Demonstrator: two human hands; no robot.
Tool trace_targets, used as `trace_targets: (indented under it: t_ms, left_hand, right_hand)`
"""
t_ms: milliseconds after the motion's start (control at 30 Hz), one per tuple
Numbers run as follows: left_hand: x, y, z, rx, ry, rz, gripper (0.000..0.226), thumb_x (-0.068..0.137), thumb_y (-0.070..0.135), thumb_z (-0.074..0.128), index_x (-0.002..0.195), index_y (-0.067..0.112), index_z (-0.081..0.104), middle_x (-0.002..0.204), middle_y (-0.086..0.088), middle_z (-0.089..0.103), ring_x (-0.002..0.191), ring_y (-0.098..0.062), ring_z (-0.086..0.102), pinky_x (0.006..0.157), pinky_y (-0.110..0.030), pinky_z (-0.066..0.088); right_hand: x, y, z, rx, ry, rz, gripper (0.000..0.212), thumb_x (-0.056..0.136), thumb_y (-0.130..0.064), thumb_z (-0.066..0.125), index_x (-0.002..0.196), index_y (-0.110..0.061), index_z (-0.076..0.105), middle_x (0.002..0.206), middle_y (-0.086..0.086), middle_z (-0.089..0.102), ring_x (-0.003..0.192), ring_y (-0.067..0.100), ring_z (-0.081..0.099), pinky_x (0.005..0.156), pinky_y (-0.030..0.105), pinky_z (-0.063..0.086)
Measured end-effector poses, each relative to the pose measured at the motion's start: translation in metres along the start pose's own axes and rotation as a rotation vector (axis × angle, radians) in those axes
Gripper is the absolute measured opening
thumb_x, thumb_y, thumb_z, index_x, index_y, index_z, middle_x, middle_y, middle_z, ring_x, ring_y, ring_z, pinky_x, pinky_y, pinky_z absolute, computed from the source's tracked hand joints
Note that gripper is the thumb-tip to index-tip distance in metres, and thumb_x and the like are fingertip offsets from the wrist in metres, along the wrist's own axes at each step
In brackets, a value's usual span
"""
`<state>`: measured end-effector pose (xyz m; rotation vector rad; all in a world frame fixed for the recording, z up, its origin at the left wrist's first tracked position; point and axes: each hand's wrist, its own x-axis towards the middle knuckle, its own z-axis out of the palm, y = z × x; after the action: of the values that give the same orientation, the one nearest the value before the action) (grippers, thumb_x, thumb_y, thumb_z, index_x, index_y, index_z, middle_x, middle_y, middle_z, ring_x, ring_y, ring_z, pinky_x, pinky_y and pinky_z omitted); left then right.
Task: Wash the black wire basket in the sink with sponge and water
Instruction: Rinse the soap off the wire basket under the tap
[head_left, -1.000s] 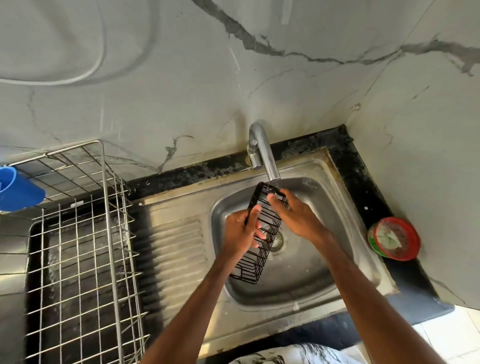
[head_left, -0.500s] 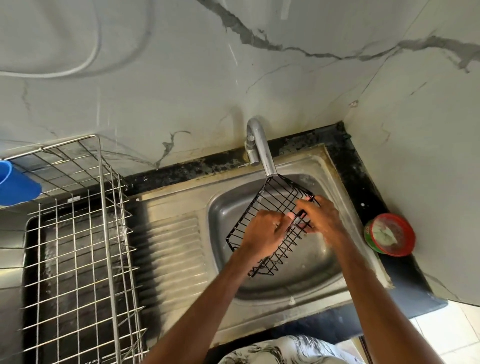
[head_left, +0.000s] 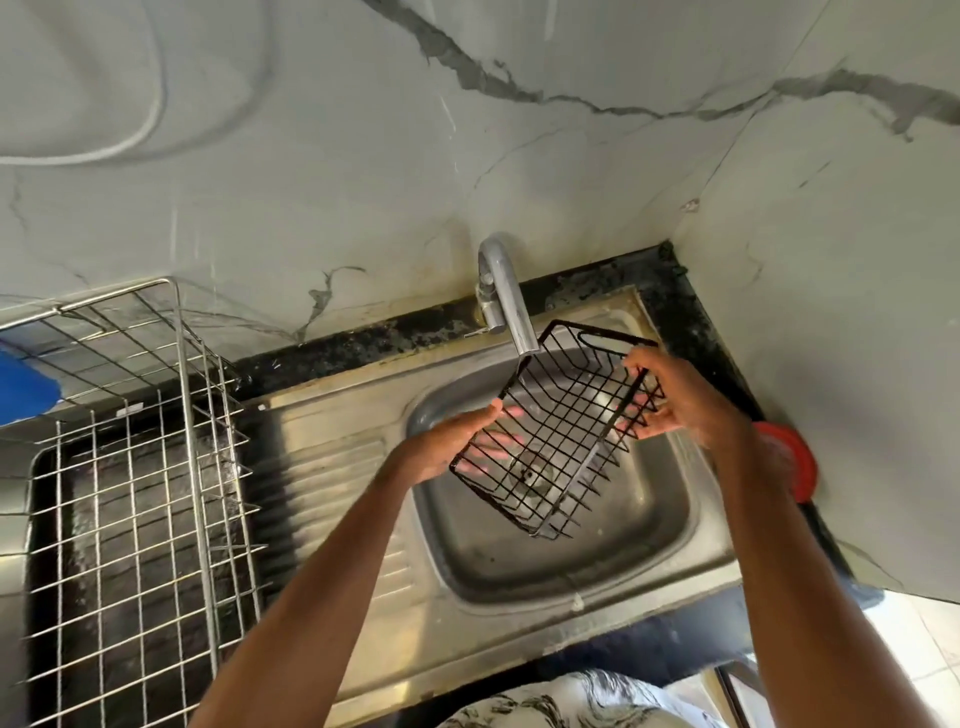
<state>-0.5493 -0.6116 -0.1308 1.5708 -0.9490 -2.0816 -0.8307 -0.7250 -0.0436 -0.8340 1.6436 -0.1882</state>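
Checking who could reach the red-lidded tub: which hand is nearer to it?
Right. The right hand grips the black wire basket's right edge, just left of the red-lidded tub. The left hand holds the basket's left edge, farther away over the sink.

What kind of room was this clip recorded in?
Most likely a home kitchen: a stainless steel sink with a tap over it and a wire dish rack beside it.
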Motion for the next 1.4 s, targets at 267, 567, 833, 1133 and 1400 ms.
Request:
trace_targets:
  t_ms: [267,567,833,1133,1400]
  left_hand:
    - [-0.006,-0.012,0.013,-0.509,-0.218,0.006,0.057,0.099,0.036,0.052,0.154,0.042,0.042,0.149,-0.027,0.052,0.130,-0.048,0.058,0.114,-0.064,0.039]
    - [-0.004,-0.017,0.019,-0.449,-0.071,0.018,0.056,0.099,0.029,0.050,0.153,0.041,0.044,0.140,-0.023,0.063,0.116,-0.044,0.068,0.116,-0.066,0.036]
    - [-0.004,-0.024,0.037,-0.471,0.013,0.088,0.054,0.102,0.055,0.045,0.155,0.052,0.034,0.144,-0.019,0.061,0.127,-0.049,0.060,0.107,-0.060,0.048]
    - [-0.016,-0.041,0.033,-0.536,0.121,0.083,0.061,0.094,0.050,0.052,0.146,0.019,0.054,0.126,-0.018,0.070,0.111,-0.041,0.069,0.092,-0.051,0.055]
    - [-0.014,-0.043,0.043,-0.503,0.116,0.088,0.052,0.089,0.039,0.061,0.137,0.018,0.063,0.130,-0.022,0.068,0.113,-0.045,0.066,0.104,-0.063,0.047]
  right_hand:
    - [0.029,0.001,-0.005,0.105,-0.016,0.100,0.102,0.055,-0.075,0.077,0.139,-0.023,0.053,0.138,0.028,0.048,0.088,0.047,0.072,0.065,0.048,0.061]
    - [-0.030,0.004,0.061,-0.540,0.557,-0.769,0.042,0.092,-0.026,0.066,0.128,-0.009,0.055,0.130,0.013,0.057,0.122,0.026,0.053,0.103,0.027,0.043]
    - [-0.003,-0.036,0.130,-0.266,-0.002,-0.267,0.035,0.106,-0.034,0.043,0.097,-0.005,0.062,0.090,0.017,0.061,0.068,0.016,0.050,0.059,0.025,0.040]
    - [-0.005,-0.009,0.206,-0.287,-0.216,-0.122,0.097,0.094,-0.076,0.013,0.156,-0.010,-0.020,0.163,0.012,-0.030,0.153,0.032,-0.017,0.124,0.053,-0.003]
    - [-0.006,-0.018,0.188,0.028,-0.372,0.044,0.095,0.089,-0.084,0.018,0.161,-0.025,0.003,0.168,0.013,-0.006,0.154,0.039,0.006,0.121,0.060,0.014]
